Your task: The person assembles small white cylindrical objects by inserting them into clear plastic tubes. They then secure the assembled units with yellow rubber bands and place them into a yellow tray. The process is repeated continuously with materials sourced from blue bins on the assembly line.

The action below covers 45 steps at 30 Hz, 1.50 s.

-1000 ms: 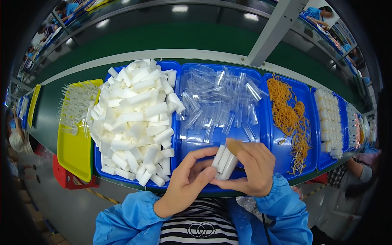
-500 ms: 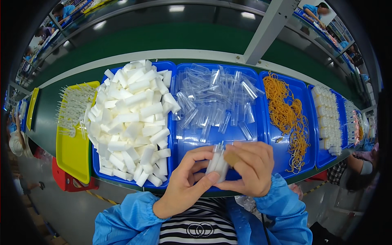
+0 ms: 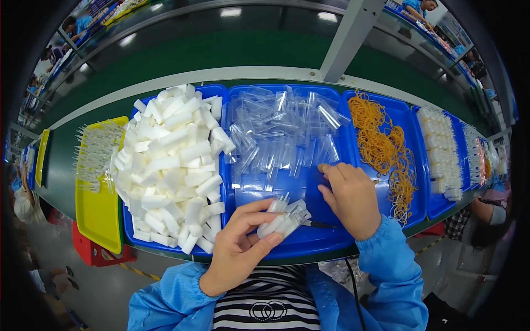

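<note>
Blue trays (image 3: 331, 234) hold white tubes (image 3: 171, 165), clear sleeves (image 3: 281, 132), orange rubber bands (image 3: 386, 146)

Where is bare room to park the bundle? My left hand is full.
Bare blue floor lies in the middle tray, between the left hand and right hand, below the clear sleeves. The white-block tray and rubber bands are crowded.

Green bench (image 3: 182, 60) across the frame, bearing a yellow tray (image 3: 99, 215) at left and blue trays (image 3: 309, 243) rightward.
</note>
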{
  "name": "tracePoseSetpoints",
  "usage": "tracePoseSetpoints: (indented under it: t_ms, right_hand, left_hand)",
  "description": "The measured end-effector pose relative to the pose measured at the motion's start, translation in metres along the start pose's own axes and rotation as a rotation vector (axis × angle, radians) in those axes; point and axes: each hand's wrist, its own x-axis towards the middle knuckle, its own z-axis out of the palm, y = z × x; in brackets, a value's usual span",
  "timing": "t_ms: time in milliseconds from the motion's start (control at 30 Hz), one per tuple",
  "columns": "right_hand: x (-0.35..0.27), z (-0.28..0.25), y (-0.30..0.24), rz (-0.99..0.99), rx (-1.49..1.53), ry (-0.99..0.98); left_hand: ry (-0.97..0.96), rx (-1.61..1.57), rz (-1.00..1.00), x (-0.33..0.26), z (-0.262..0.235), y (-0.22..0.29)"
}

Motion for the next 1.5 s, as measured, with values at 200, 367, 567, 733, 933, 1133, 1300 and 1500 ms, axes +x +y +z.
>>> tracePoseSetpoints:
  t_ms: [200, 367, 567, 733, 933, 1133, 1300, 1500]
  right_hand:
    - [0.001, -0.018, -0.017, 0.209, 0.967, 0.046]
    - [-0.002, -0.021, -0.052, 0.376, 1.474, 0.088]
    - [-0.004, -0.015, -0.050, 0.292, 1.314, 0.024]
    - [-0.009, -0.010, -0.050, 0.234, 1.213, 0.072]
    - [-0.019, 0.000, -0.052, 0.003, 0.929, 0.211]
    - [-0.016, -0.001, -0.056, 0.079, 0.977, 0.223]
    - [-0.009, -0.004, -0.057, 0.279, 1.235, 0.074]
    - [0.003, -0.018, -0.049, -0.064, 0.649, 0.129]
  left_hand:
    - [0.003, 0.005, 0.017, 0.001, -0.003, 0.002]
    - [0.000, 0.010, 0.039, 0.001, -0.004, 0.003]
    - [0.042, 0.019, 0.043, 0.000, -0.006, 0.002]
    - [0.073, -0.019, 0.081, 0.001, -0.002, 0.000]
    - [0.087, 0.064, 0.074, 0.003, -0.003, 0.003]
    - [0.179, 0.342, 0.194, 0.005, 0.000, 0.002]
    - [0.147, 0.310, 0.150, 0.004, 0.002, 0.007]
    - [0.124, 0.314, 0.110, 0.003, 0.005, 0.011]
